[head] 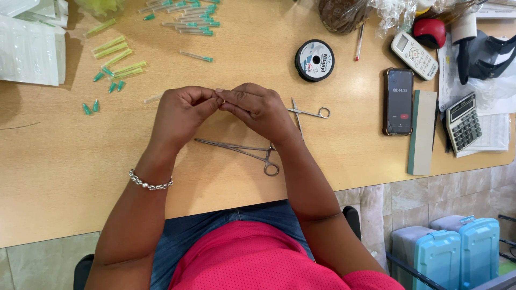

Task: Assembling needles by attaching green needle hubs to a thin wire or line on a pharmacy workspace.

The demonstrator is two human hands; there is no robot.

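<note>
Thin, light thread or needle, too small to tell; left hand (pixel 183 110) and right hand (pixel 258 107) pinch it at fingertips; forceps (pixel 242 151) idle on worktop (pixel 64 161).

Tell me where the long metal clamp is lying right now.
In the head view, the metal clamp lies on the wooden table, just below the left hand and right hand, its ring handles under the right wrist.

On the table: two hands (pixel 185 110), one spool of line (pixel 314 60), one forceps (pixel 242 151), one scissors (pixel 307 114), one phone (pixel 398 101), one calculator (pixel 463 123), one remote (pixel 414 55), two blue cases (pixel 457 251) below.
</note>
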